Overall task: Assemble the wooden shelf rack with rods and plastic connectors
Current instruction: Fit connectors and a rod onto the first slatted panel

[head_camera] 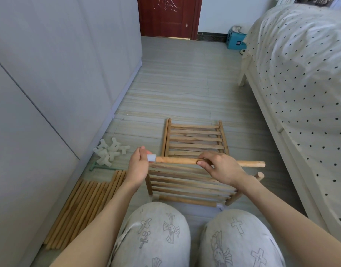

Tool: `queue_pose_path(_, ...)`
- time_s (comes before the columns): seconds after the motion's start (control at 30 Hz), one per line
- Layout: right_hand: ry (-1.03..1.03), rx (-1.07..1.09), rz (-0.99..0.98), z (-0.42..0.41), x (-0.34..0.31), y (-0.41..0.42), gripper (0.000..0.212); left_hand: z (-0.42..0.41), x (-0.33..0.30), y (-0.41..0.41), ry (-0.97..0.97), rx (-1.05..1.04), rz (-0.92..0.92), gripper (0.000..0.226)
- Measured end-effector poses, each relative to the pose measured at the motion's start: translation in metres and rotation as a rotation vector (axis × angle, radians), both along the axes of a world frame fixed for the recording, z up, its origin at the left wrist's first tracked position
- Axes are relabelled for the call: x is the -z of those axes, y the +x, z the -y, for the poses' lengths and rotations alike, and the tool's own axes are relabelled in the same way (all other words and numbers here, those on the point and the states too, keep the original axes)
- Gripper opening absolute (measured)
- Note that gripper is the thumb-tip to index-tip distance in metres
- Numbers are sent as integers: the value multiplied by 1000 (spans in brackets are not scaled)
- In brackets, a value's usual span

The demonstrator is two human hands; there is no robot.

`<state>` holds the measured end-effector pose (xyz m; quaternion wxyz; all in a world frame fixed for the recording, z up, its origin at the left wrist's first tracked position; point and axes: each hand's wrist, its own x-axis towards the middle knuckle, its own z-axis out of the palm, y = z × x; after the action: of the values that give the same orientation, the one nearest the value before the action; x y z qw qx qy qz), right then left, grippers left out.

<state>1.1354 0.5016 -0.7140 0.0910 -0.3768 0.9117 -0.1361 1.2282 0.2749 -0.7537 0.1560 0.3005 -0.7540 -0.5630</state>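
Observation:
I hold a wooden rod [177,160] level in front of me. My right hand [221,167] grips its middle. My left hand [138,166] is closed on a white plastic connector [152,158] that sits on the rod's left end. Below the rod stands a partly built slatted shelf [185,182] with short upright rods at its corners; one upright rod [259,175] shows at the right. A second slatted panel [194,139] lies flat on the floor behind it. Loose rods [85,205] lie in a bundle at the left, and white connectors [110,151] are piled beyond them.
A grey wardrobe [50,93] lines the left side. A bed with a dotted cover [300,83] fills the right. A green hammer-like tool [100,168] lies by the connectors. A red door [165,16] and a blue box [235,40] are at the far end. My knees [156,228] are below.

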Motion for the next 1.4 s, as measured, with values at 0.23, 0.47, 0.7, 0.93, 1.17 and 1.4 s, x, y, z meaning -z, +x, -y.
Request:
queue_pose_path(0.23, -43, -51, -44, 7, 1, -4, 32, 0, 3, 3, -20, 12, -19, 32)
queue_pose_path(0.47, -23, -79, -228, 21, 15, 6, 48, -1, 5, 8, -73, 35, -16, 30)
queue_pose_path(0.7, -41, -29, 72, 30, 7, -4, 39, 2, 8, 8, -155, 61, -29, 29)
queue_pose_path(0.93, -81, 5, 273, 27, 11, -7, 43, 6, 7, 3, -133, 148, -31, 29)
queue_pose_path(1.17, -12, -36, 56, 21, 8, 5, 40, 4, 5, 2, -118, 112, -17, 32)
queue_pose_path(1.4, -30, -125, -43, 14, 8, 12, 33, 1, 4, 6, -103, 86, -10, 32)
